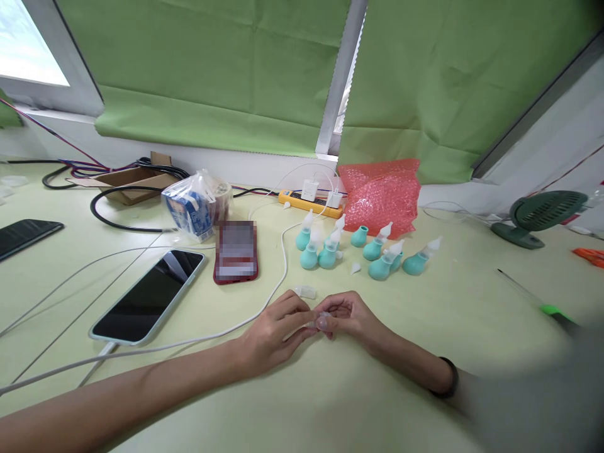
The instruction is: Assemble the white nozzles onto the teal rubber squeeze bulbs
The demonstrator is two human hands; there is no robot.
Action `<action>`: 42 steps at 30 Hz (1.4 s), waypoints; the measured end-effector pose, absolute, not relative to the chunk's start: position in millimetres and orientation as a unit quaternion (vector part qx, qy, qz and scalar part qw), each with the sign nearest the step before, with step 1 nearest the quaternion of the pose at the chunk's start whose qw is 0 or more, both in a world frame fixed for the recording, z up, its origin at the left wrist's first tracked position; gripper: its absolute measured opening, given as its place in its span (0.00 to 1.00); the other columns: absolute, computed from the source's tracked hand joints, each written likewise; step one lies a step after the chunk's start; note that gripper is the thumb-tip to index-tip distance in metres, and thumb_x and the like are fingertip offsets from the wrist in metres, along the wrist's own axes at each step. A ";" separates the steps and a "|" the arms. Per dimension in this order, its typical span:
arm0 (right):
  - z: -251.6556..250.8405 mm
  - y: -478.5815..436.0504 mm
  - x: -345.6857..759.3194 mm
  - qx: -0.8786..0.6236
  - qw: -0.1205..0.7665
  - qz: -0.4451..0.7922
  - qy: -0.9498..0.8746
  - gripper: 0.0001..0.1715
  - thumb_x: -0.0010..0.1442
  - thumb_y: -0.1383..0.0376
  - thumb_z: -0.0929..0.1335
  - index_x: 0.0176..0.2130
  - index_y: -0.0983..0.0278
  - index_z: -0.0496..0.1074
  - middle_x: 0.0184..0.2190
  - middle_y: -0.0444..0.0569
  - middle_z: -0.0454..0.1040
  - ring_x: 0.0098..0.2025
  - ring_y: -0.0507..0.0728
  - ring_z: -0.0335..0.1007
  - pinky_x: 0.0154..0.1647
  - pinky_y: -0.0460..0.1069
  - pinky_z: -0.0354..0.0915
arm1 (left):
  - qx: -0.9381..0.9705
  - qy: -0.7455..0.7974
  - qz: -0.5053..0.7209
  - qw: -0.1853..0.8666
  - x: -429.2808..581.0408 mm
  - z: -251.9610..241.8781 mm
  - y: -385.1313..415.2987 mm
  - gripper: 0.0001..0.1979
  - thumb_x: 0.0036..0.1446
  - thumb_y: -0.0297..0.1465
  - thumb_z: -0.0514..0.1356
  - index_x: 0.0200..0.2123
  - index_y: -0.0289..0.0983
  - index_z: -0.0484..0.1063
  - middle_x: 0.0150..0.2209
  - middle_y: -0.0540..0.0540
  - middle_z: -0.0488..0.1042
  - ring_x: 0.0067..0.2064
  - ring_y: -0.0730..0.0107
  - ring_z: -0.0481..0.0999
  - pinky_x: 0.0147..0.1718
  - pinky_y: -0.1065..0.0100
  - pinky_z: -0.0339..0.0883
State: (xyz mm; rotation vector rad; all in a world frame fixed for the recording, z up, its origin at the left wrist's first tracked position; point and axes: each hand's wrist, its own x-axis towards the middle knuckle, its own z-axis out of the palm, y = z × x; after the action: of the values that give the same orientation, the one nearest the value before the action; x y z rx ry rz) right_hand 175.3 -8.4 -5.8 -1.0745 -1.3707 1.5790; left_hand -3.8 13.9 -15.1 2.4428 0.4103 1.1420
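Observation:
Both hands meet low in the middle, over the pale green table (292,402). My left hand (278,327) and my right hand (352,319) pinch a small clear plastic piece (324,316) between their fingertips; fingers hide much of it. Just beyond my left hand lies another small translucent piece (306,292). Behind my hands stand several teal rubber bulbs, most with clear pointed tips, such as one at the front (379,267) and one leaning at the right (414,264). One teal bulb (359,236) has no tip. A small white cone (355,268) lies among them.
A phone (148,299) with a white cable (198,340) lies at left, beside a red-cased phone (236,251). Further back are a bagged blue box (191,211), a yellow power strip (309,204) and red bubble wrap (382,195). A green fan (547,211) and a screwdriver (552,311) are right.

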 end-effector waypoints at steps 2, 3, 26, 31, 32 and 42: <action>-6.5 -8.0 175.0 -0.416 0.398 0.618 -0.535 0.11 0.43 0.63 0.71 0.27 0.70 0.73 0.19 0.45 0.69 0.19 0.46 0.60 0.20 0.43 0.59 | 0.870 0.158 0.416 0.214 -3.5 -14.1 13.4 0.10 0.52 0.23 0.54 0.40 0.34 0.68 0.31 0.43 0.69 0.34 0.70 0.66 0.32 0.68 0.64; -6.8 -7.7 174.9 -0.408 0.404 0.623 -0.531 0.11 0.44 0.62 0.70 0.26 0.70 0.73 0.19 0.46 0.69 0.19 0.47 0.61 0.20 0.44 0.60 | 0.865 0.165 0.419 0.220 -3.2 -13.6 13.2 0.11 0.52 0.23 0.55 0.40 0.34 0.67 0.32 0.43 0.69 0.34 0.69 0.66 0.33 0.68 0.64; -7.8 -6.5 174.3 -0.391 0.388 0.664 -0.505 0.16 0.52 0.60 0.65 0.24 0.71 0.71 0.18 0.48 0.69 0.19 0.48 0.62 0.22 0.45 0.59 | 0.864 0.201 0.402 0.227 -2.4 -13.3 12.8 0.10 0.53 0.26 0.53 0.40 0.32 0.67 0.31 0.41 0.69 0.34 0.68 0.67 0.32 0.67 0.64; -8.1 -7.8 174.8 -0.410 0.385 0.624 -0.543 0.16 0.51 0.58 0.65 0.24 0.70 0.70 0.17 0.46 0.68 0.18 0.47 0.60 0.20 0.44 0.58 | 0.870 0.201 0.387 0.230 -2.6 -13.9 13.1 0.11 0.54 0.27 0.53 0.41 0.32 0.66 0.31 0.42 0.69 0.34 0.68 0.66 0.32 0.67 0.63; -7.7 -8.4 174.4 -0.412 0.386 0.618 -0.547 0.17 0.50 0.58 0.65 0.24 0.70 0.70 0.17 0.46 0.68 0.18 0.47 0.60 0.20 0.44 0.59 | 0.871 0.200 0.386 0.230 -2.7 -13.9 13.0 0.11 0.54 0.27 0.53 0.41 0.33 0.66 0.31 0.42 0.69 0.34 0.68 0.66 0.32 0.68 0.63; -4.8 -5.8 179.2 -0.417 0.404 0.605 -0.544 0.13 0.44 0.62 0.70 0.28 0.70 0.70 0.19 0.44 0.68 0.19 0.47 0.60 0.20 0.44 0.59 | 0.845 0.240 0.437 0.194 -4.7 -1.1 16.0 0.13 0.49 0.27 0.55 0.40 0.33 0.64 0.35 0.41 0.68 0.37 0.65 0.66 0.36 0.64 0.64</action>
State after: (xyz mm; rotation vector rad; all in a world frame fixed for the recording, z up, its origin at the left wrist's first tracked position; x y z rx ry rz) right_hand 179.2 -5.8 -4.8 -1.0536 -1.3741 1.5273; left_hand -4.7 16.0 -1.1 2.3688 0.6718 1.2253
